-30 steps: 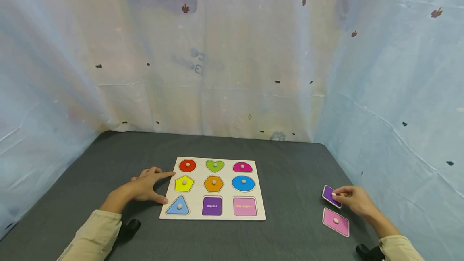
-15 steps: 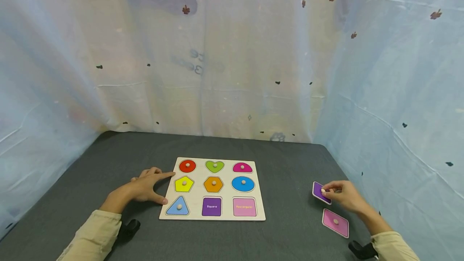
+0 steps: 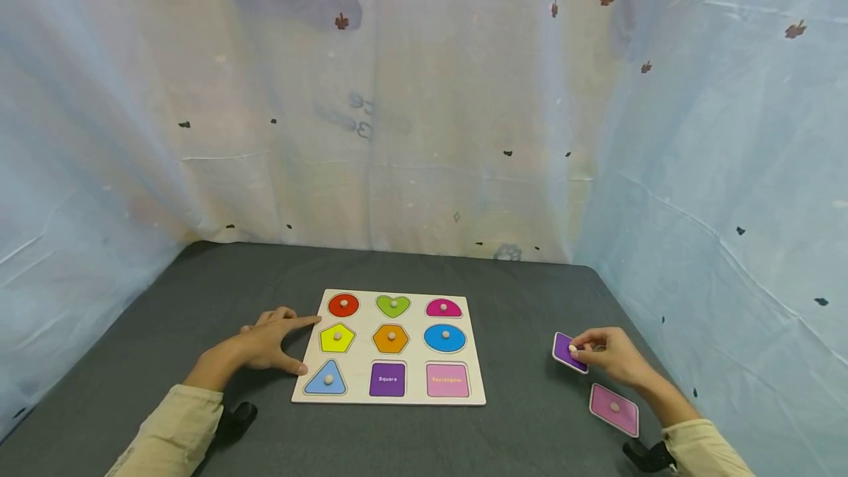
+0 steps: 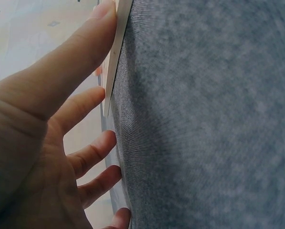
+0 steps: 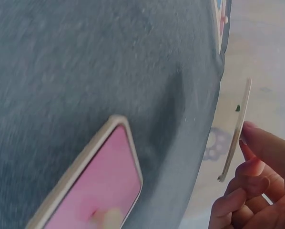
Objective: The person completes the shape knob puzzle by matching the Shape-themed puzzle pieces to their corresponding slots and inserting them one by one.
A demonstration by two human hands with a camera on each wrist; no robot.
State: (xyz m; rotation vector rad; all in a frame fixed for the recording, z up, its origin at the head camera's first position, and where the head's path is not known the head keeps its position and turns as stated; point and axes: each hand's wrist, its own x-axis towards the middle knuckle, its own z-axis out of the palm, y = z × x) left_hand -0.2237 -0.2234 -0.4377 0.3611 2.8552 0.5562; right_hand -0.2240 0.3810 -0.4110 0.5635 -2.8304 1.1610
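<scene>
A white wooden shape-puzzle board (image 3: 415, 322) lies on the grey cloth, with coloured knobbed shapes in its upper rows. Its purple "Square" recess (image 3: 387, 379) and pink "Rectangular" recess (image 3: 447, 380) show printed words. At the board's left edge rests my left hand (image 3: 268, 341); thumb and index finger touch the rim, fingers spread. In the left wrist view the thumb (image 4: 80, 52) lies against the board's edge. My right hand (image 3: 616, 355) pinches the knob of a purple square puzzle piece (image 3: 564, 352), raised above the cloth in the right wrist view.
A pink rectangular puzzle piece (image 3: 614, 411) with a knob lies on the table just below my right hand. The grey-covered table (image 3: 523, 293) ends at pale patterned curtains (image 3: 424, 168) behind and at both sides.
My right hand has moved left with the purple square piece, away from its place above the pink piece. The left hand and the board have stayed put.
</scene>
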